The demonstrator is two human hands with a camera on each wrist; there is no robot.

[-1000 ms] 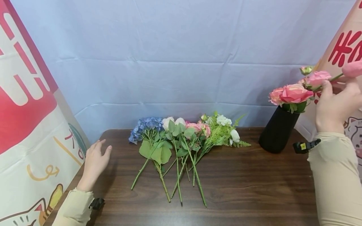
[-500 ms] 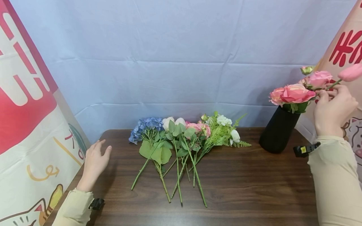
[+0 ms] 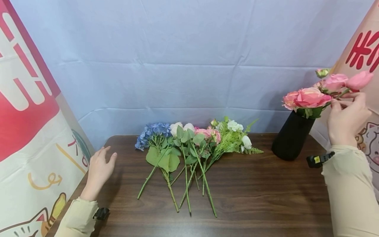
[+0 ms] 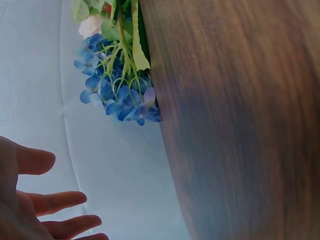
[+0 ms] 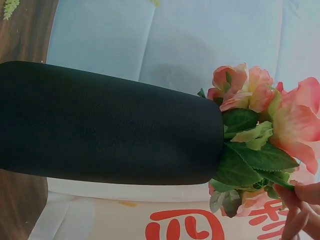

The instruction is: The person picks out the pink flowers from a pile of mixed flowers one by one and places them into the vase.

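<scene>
At the right, my right hand (image 3: 347, 118) pinches the green stem of a pink tulip (image 3: 359, 81) just beside the mouth of a black vase (image 3: 291, 136). In the right wrist view the fingertips (image 5: 305, 192) hold that stem close to the vase's leaves. Coral-pink roses (image 3: 309, 98) and a lighter pink rose (image 3: 335, 82) stand in the vase. How deep the tulip's stem reaches is hidden. My left hand (image 3: 100, 168) is at the table's left edge with its fingers extended, holding nothing. In the left wrist view a blue hydrangea (image 4: 117, 82) lies beyond it.
Across the middle of the brown table (image 3: 251, 197) lie several flower stems: white blooms (image 3: 176, 128), pink roses (image 3: 208, 134) and white flowers with ferns (image 3: 234, 131). A pale blue cloth (image 3: 189, 59) hangs behind. Printed cloths (image 3: 26, 131) hang at both sides.
The right hand has moved slightly left and down, and the tulip head has come leftward and lower, closer to the roses in the vase. The left hand stays still.
</scene>
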